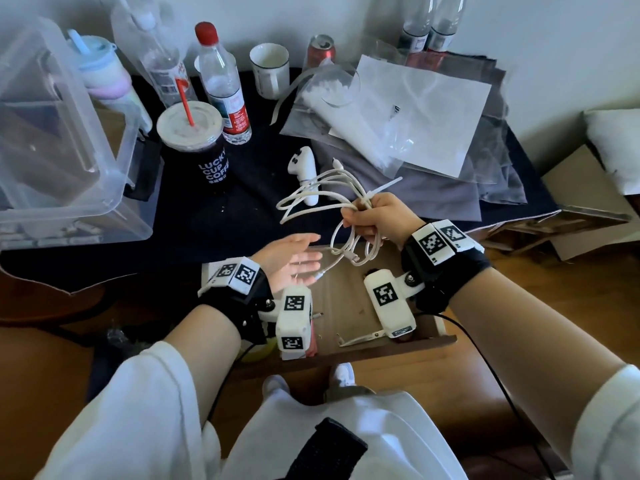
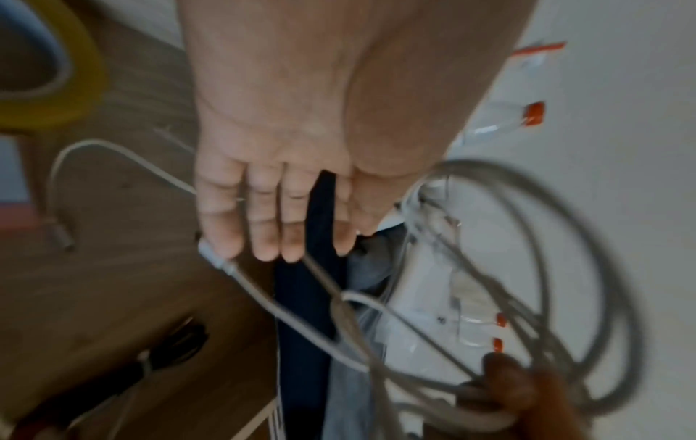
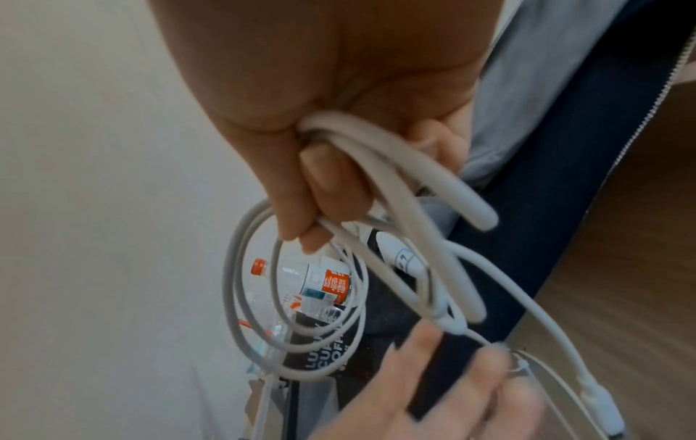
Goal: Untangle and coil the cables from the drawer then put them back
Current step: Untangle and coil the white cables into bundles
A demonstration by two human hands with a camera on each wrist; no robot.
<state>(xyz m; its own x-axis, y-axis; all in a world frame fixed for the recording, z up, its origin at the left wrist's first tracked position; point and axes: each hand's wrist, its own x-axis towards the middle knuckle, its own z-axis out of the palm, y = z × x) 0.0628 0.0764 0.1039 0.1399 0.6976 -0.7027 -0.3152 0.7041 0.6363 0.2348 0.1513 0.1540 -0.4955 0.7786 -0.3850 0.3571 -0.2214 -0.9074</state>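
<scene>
Right hand (image 3: 339, 125) grips white cable (image 3: 376, 166); left hand's (image 2: 271, 178) fingertips perhaps touch its plug.

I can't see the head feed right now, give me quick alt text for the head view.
The right hand grips a tangled bundle of white cables above an open wooden drawer, while the open left hand touches a dangling cable end. Behind, a dark-covered table holds bottles, a lidded coffee cup and a clear plastic bin.
</scene>
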